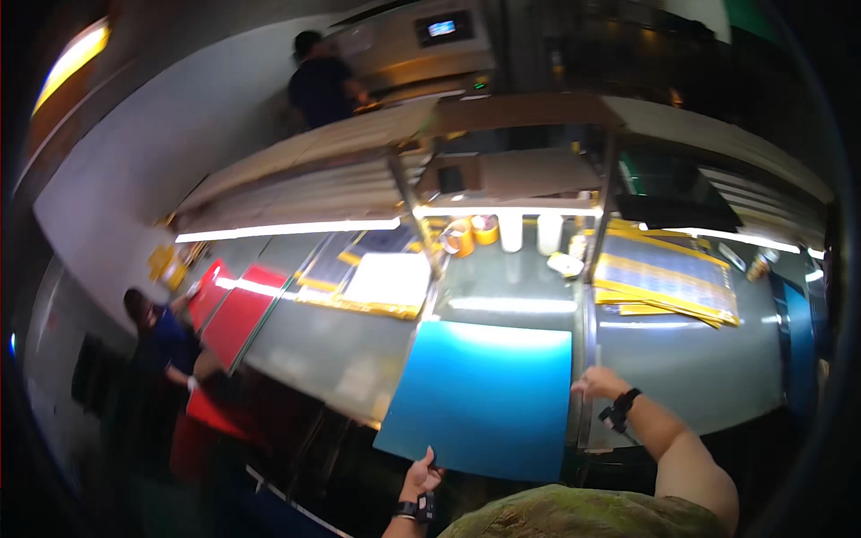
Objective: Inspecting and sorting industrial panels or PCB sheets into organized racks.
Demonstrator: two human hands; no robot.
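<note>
A large, glossy blue sheet (489, 394) lies over the front part of the grey worktable and sticks out past its near edge towards me. My left hand (421, 473) grips the sheet's near edge by its left corner, thumb on top and fingers underneath. At the right edge of the sheet, my right hand (601, 384) is closed, its fingertips meeting the edge. Both wrists carry black straps with small devices.
Yellow-edged panels (664, 273) are stacked on the right bench. A white sheet (390, 280) rests on more panels to the left. White cylinders (549, 233) and orange tape rolls (459, 238) stand behind. A co-worker (166, 336) handles red sheets (247, 309); another person (321, 82) stands at a machine.
</note>
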